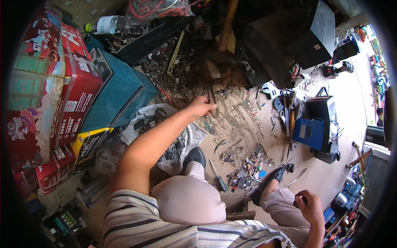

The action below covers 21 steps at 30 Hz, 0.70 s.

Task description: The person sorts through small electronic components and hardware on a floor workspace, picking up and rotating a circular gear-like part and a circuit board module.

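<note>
My left hand (pixel 201 107) reaches out over the dusty floor, its fingers closed round the handle of a brush (pixel 212 99). Motion blurs the brush's far end, where dark brown bristles seem to spread over the dirt. Curved sweep marks run across the dust beside it. A heap of dark debris (pixel 188 76) with small scraps lies just beyond the hand. At the lower right, above my knee, my right hand (pixel 311 208) is curled round a small dark thing that I cannot make out.
Red cartons (pixel 78 82) and teal cases (pixel 113 93) are stacked at left. A white cloth bag (pixel 165 161) of scrap lies by my foot. Nearby are a screwdriver (pixel 218 177) and a pile of bits (pixel 248 171). Wrenches (pixel 285 118) and a blue box (pixel 309 134) stand right.
</note>
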Tool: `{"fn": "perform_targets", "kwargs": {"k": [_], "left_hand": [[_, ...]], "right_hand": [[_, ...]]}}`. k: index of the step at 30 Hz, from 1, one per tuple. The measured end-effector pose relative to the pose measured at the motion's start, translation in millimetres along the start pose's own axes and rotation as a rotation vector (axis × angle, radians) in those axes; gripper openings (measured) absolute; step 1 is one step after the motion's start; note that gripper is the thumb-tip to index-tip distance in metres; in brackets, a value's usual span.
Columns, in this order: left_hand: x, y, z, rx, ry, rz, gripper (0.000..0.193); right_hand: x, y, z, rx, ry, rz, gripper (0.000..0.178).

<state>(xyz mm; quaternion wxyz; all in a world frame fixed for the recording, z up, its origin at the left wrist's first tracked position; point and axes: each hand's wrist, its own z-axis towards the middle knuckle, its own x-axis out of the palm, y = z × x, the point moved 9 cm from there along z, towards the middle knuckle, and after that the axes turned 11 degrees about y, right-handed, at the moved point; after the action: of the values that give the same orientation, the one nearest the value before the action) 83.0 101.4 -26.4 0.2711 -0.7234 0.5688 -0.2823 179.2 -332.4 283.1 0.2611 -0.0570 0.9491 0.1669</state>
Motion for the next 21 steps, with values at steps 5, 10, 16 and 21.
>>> {"fn": "perform_targets", "kwargs": {"k": [5, 10, 16, 21], "left_hand": [[70.2, -45.6, 22.4, 0.01, 0.095, -0.3, 0.026], [79.8, -29.8, 50.7, -0.014, 0.003, -0.761, 0.029], [68.4, -16.9, 38.5, 0.159, -0.119, -0.923, 0.022], [15.3, -30.8, -15.8, 0.182, -0.217, -0.852, 0.018]], "right_hand": [[1.1, 3.6, 0.3, -0.017, -0.001, -0.052, 0.013], [0.6, 6.9, -1.2, -0.034, -0.012, -0.034, 0.013], [-1.6, 12.0, -1.8, -0.026, 0.006, -0.032, 0.014], [-2.3, 14.1, -3.8, -0.081, 0.019, -0.104, 0.017]]}}
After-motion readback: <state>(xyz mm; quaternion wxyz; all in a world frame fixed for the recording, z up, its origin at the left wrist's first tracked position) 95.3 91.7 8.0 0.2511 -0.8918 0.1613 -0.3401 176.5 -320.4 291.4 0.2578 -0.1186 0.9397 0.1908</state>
